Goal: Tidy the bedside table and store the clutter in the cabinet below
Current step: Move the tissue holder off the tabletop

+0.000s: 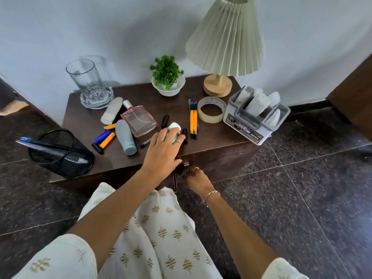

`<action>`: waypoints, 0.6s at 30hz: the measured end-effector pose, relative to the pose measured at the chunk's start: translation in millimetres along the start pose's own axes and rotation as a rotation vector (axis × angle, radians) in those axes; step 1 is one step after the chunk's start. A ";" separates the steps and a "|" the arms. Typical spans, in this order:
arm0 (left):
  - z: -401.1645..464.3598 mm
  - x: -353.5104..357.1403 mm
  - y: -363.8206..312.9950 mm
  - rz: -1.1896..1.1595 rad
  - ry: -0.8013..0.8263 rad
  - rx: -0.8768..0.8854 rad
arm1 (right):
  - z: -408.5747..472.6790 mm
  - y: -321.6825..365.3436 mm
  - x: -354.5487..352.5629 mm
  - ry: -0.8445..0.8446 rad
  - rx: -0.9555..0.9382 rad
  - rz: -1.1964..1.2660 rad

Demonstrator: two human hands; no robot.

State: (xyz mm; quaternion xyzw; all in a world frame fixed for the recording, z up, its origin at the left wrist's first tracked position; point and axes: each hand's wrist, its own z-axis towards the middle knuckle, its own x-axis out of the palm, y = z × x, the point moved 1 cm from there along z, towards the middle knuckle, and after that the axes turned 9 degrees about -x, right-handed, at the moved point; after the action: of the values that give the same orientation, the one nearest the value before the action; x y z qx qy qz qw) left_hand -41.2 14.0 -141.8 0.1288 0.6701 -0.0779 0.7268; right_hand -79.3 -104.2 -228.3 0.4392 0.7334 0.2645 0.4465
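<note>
While the cabinet knob (186, 165) is gripped by the right hand (196, 179), a teal tube (172, 131) is clasped by the left hand (163, 150) on the table (211, 146), cap pointing away, between a black cap (165, 121) and pens (193, 119).

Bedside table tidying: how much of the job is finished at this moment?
Almost nothing looks done yet: the dark wooden table top carries much clutter. In hand: the left hand has its grip on a small pale teal bottle, and the right hand holds the round cabinet door knob. Left to store: the pink glass perfume bottle, grey tube, orange pens, tape roll.
</note>
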 end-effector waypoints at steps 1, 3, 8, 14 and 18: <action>-1.0 -0.1 -0.4 0.006 0.006 0.001 | -3.9 -2.0 -1.1 0.012 -0.010 -0.007; -6.4 -2.6 -2.9 0.022 0.018 0.014 | -16.0 -7.4 -4.6 0.039 -0.025 -0.016; -25.7 -12.2 -24.6 0.037 0.160 0.235 | -56.3 -38.3 -10.5 0.084 -0.065 -0.054; -58.0 -13.6 -82.4 0.122 0.343 0.613 | -121.0 -76.8 -33.4 0.060 0.019 -0.314; -79.5 -12.9 -129.6 0.050 0.367 0.662 | -171.9 -104.8 -48.5 -0.117 0.165 -0.399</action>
State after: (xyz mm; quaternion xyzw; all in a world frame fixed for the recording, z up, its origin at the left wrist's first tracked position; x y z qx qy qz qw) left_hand -155.3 -87.4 -145.1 0.3848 0.7245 -0.2481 0.5152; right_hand -264.1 -195.9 -210.1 0.3351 0.7978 0.0839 0.4942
